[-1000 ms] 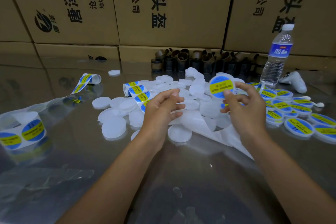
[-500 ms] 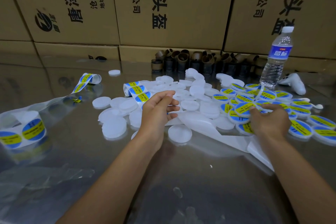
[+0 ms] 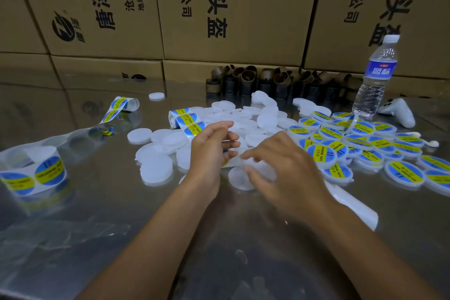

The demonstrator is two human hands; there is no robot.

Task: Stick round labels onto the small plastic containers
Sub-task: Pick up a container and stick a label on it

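Plain white round containers (image 3: 155,168) lie scattered on the steel table (image 3: 219,238) in front of me. To the right is a heap of containers with blue-and-yellow labels (image 3: 321,153). My left hand (image 3: 211,151) has its fingers curled, pinching the label strip (image 3: 188,122) where it runs under the palm. A bit of blue label shows by its fingertips. My right hand (image 3: 280,170), blurred, reaches left with its fingers spread over a plain container (image 3: 239,179) and holds nothing.
A label roll (image 3: 46,170) stands at the left edge, with another strip (image 3: 119,107) farther back. Spent backing paper (image 3: 353,204) trails to the right. A water bottle (image 3: 375,80), a white handset (image 3: 399,111) and brown cardboard cores (image 3: 246,80) stand before the stacked cartons (image 3: 219,7).
My right hand set a labelled container on the right heap, then swung back left, empty, toward my left hand and the plain containers. The left hand stayed on the strip.
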